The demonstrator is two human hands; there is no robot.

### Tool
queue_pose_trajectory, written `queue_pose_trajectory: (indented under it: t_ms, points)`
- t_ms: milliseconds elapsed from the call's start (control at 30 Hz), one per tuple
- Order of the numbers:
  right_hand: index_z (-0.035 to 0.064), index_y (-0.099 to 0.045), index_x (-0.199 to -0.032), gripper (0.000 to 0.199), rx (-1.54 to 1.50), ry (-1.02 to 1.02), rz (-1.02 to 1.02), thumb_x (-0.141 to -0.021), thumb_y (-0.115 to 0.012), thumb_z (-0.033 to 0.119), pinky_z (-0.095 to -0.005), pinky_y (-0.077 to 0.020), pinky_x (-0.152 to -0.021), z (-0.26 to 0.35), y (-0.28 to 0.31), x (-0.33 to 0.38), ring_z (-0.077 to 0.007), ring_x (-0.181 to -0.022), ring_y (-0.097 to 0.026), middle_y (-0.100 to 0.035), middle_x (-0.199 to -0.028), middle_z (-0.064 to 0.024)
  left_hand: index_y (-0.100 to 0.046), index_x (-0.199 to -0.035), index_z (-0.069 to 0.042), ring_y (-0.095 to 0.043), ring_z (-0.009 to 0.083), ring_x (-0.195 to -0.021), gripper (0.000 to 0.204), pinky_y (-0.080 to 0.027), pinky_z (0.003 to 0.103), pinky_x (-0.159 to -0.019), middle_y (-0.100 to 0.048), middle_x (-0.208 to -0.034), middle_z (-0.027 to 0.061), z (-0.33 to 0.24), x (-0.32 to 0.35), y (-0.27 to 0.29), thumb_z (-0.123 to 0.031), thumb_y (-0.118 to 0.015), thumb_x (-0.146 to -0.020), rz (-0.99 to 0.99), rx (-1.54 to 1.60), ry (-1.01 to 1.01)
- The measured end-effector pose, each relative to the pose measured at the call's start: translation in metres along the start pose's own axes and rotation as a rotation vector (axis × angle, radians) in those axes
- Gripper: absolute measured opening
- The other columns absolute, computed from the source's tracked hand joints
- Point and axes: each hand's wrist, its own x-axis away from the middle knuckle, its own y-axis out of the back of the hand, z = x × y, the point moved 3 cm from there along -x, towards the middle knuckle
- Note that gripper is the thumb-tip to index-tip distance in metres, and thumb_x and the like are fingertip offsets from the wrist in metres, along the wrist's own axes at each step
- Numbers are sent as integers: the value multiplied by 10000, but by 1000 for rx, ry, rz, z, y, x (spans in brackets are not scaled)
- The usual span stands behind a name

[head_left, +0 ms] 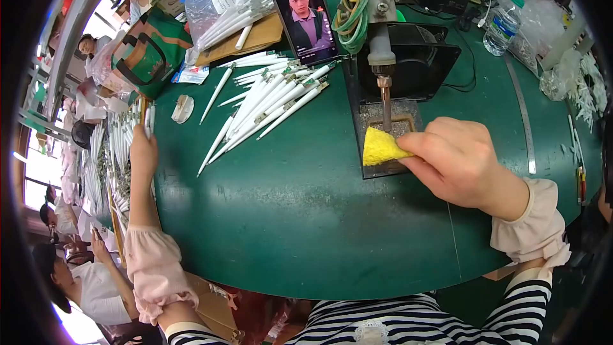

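Note:
My right hand (458, 161) pinches a yellow sponge (380, 147) and presses it on the dark metal plate (383, 169) under the tip of a fixed soldering iron (384, 99). The iron hangs straight down from a grey holder, its tip just above the sponge. My left hand (143, 150) reaches off the table's left edge and is closed on a few white tubes (147, 118) held upright over a rack of more tubes. A fan of long white tubes (268, 105) with small circuit boards at their ends lies on the green table (281, 217) between my hands.
A phone (306, 19) stands propped behind the tubes, beside a plastic bag of white tubes (223, 6). A black fan box (415, 57) sits behind the iron, a water bottle (503, 24) at the far right. Other people sit at left.

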Motion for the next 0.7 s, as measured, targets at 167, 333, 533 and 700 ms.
queue_pose_trajectory:
  t_ms: [167,333,533,700]
  points:
    - [56,-507,-704,144,-16,40,158,-665,-645,71,-306,-382,-411,6,-13,10,-193,-490,-489,-419,-563,-42,-413,-1091,-21,-553,394,-725,278,-419,431,-628,-551,-801,253,-63,27,65,-60,-484,-825,-149,147,-172]
    - [6,-544,-766,155,-353,-586,196,-694,-650,93,-289,-351,-413,-19,-15,5,-153,-418,-435,-458,-509,-57,-430,-1085,3,-543,371,-796,289,-433,385,-702,-532,-941,223,-172,63,76,-33,-498,-807,41,390,-374]
    - [-12,-552,-750,143,-667,-854,266,-711,-650,85,-236,-277,-402,-24,-14,-5,-54,-430,-359,-415,-479,2,-449,-1035,-49,-535,265,-739,304,-464,351,-573,-463,-789,107,-240,93,37,-41,-513,-738,92,207,-766]
    - [7,-553,-755,128,-544,-762,314,-713,-643,87,-264,-308,-397,-12,-12,2,-106,-411,-409,-452,-486,-28,-478,-1015,-51,-522,202,-730,321,-456,289,-508,-452,-803,72,-261,87,15,-136,-582,-723,-23,154,-853]
